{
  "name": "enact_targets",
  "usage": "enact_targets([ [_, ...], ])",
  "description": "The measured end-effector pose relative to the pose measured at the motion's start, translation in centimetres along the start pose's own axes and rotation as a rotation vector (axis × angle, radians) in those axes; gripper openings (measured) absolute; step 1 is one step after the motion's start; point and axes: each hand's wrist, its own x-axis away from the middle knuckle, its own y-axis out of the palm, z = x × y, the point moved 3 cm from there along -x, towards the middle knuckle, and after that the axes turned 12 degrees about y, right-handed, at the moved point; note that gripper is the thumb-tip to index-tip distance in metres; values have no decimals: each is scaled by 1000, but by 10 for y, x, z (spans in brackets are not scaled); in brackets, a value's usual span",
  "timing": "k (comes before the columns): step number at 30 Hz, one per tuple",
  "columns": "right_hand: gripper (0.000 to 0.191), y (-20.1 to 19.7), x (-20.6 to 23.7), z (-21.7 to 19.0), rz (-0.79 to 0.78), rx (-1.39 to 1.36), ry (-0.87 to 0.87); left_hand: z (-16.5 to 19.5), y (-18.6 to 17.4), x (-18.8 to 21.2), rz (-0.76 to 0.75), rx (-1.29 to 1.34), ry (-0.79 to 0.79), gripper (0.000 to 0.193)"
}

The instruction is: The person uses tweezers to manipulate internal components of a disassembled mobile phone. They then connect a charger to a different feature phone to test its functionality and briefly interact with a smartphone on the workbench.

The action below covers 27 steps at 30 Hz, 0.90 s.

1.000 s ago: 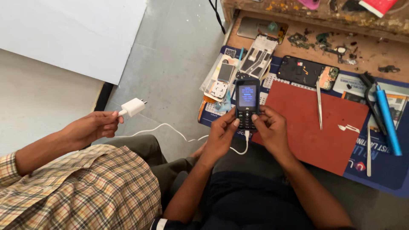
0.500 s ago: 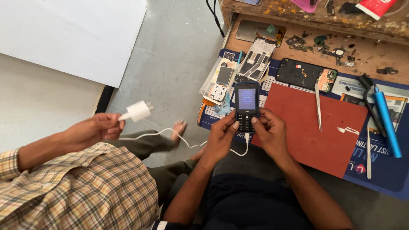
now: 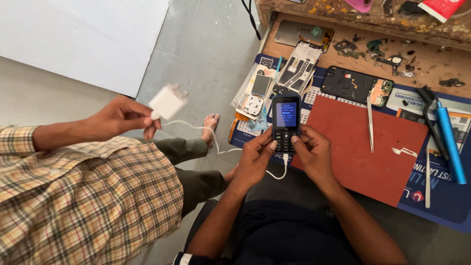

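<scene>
both hands, left hand point(image 3: 255, 156) and right hand point(image 3: 310, 151), are gripping the keypad phone point(image 3: 286, 122) closed, thumbs pressing keys, while a co-worker's hand point(image 3: 121, 118) is holding its white charger point(image 3: 168, 101) up.

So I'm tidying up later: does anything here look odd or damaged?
Yes. The charger wired to the phone sits in another person's hand, not a socket. Opened phones and loose parts litter the bench.

Grey concrete floor point(image 3: 206, 54), white board point(image 3: 78, 39), cluttered wooden workbench point(image 3: 431, 54).
</scene>
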Motion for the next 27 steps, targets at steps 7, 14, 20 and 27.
enact_targets([
  [7, 25, -2, -1, 3, -29, -50, -14, 7, 4, -2, -14, -28, 63, 50],
  [14, 27, -3, -1, 3, -14, -23, -19, 10, 7, -3, -10, -26, 60, 51],
  [20, 28, -2, 1, -2, -35, -45, -26, 18, 9, -3, -8, -75, 71, 51],
  [27, 27, -2, 0, 0, -26, -28, -31, 16, 7, -2, -12, -109, 79, 50],
])
